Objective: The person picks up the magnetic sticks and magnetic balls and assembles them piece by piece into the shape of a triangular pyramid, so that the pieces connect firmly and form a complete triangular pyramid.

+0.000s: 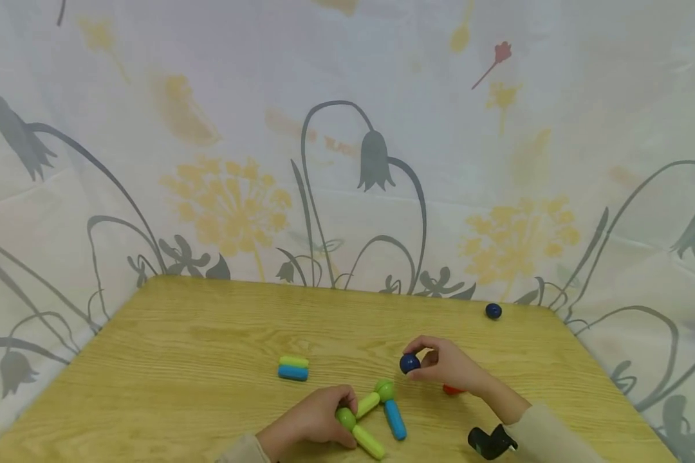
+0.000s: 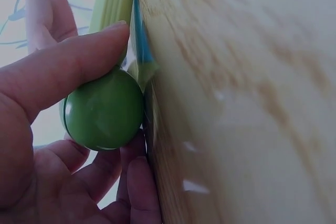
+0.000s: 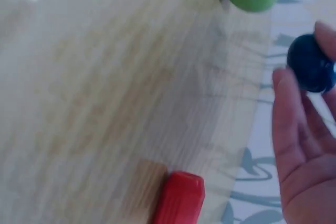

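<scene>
In the head view my left hand pinches a green ball at one corner of a joined piece of toy rods and balls. From that ball run two yellow-green rods; one leads to a second green ball, which also joins a blue rod. Thumb and fingers curl round the green ball in the left wrist view. My right hand holds a dark blue ball between thumb and fingertips, just right of the second green ball. Partly hidden beneath this hand lies a red rod.
A yellow-green rod and a blue rod lie side by side left of centre. Another dark blue ball sits near the table's back edge. By the right sleeve is a black device. Patterned cloth hangs behind the wooden table.
</scene>
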A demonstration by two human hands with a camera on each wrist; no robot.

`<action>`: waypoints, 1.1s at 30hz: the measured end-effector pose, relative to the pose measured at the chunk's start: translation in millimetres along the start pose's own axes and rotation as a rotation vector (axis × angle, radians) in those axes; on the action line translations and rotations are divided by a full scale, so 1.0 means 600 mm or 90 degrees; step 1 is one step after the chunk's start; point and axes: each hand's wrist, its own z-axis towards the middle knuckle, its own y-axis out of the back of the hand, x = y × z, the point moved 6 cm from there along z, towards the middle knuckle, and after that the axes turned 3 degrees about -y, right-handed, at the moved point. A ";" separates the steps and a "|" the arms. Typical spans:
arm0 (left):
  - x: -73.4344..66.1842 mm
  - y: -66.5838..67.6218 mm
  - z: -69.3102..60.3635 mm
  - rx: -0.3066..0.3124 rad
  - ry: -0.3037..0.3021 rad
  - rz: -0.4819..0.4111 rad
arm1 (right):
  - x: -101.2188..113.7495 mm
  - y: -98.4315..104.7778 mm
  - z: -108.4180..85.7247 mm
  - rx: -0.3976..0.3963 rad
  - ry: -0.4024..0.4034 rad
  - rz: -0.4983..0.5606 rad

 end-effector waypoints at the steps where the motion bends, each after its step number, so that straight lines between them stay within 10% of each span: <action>1: 0.000 0.000 0.000 0.003 -0.001 0.000 | 0.004 -0.008 -0.004 0.017 0.013 0.008; 12: -0.003 -0.003 0.001 0.019 -0.027 0.050 | 0.027 -0.085 -0.047 0.226 0.165 0.131; 18: -0.007 -0.012 -0.006 0.061 -0.070 0.165 | 0.024 -0.126 -0.058 0.334 0.237 0.062; 33: -0.006 -0.007 -0.004 0.090 -0.079 0.197 | 0.036 -0.131 -0.059 0.307 0.267 -0.010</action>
